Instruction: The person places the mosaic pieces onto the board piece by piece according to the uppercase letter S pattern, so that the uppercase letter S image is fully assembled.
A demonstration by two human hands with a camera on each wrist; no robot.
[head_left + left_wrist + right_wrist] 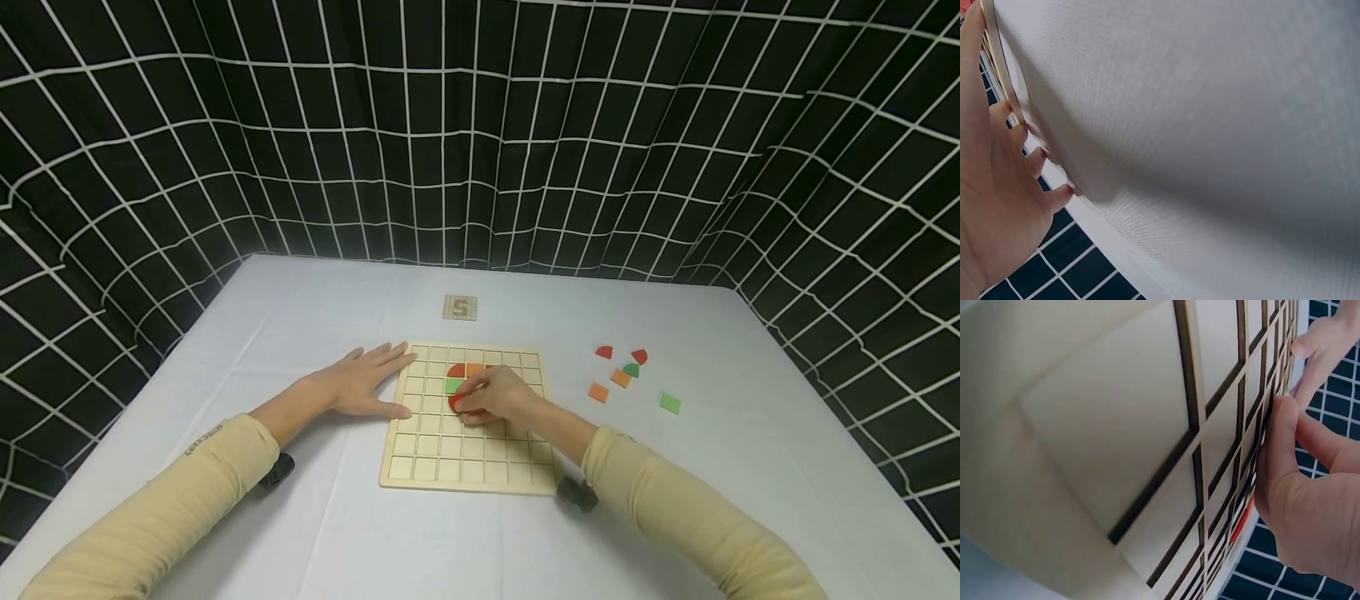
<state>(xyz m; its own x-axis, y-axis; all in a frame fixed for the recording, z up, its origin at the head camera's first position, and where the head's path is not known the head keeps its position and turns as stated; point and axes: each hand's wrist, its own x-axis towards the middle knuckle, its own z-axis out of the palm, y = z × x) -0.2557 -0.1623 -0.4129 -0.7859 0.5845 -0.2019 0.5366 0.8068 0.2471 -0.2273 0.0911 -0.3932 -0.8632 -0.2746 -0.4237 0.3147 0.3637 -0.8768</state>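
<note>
A light wooden grid board (438, 473) lies on the white table. My left hand (365, 382) is spread flat at its left edge, fingers straight; the left wrist view also shows the hand (1007, 181) against the board's edge. Over the middle of the board, my right hand (495, 396) pinches a red piece (454, 402) at a cell just below a light green square (454, 385). Above that square are a red quarter-round piece (456, 369) and an orange square (475, 368). The right wrist view shows the right hand (1310, 494) close against the board (1166, 487), its held piece hidden.
Right of the board lie red quarter-rounds (604, 352), orange squares (598, 392), a green quarter-round (632, 370) and a light green square (671, 403). A small patterned card (460, 307) lies behind the board. A black curtain with white grid lines (480, 125) surrounds the table (405, 542).
</note>
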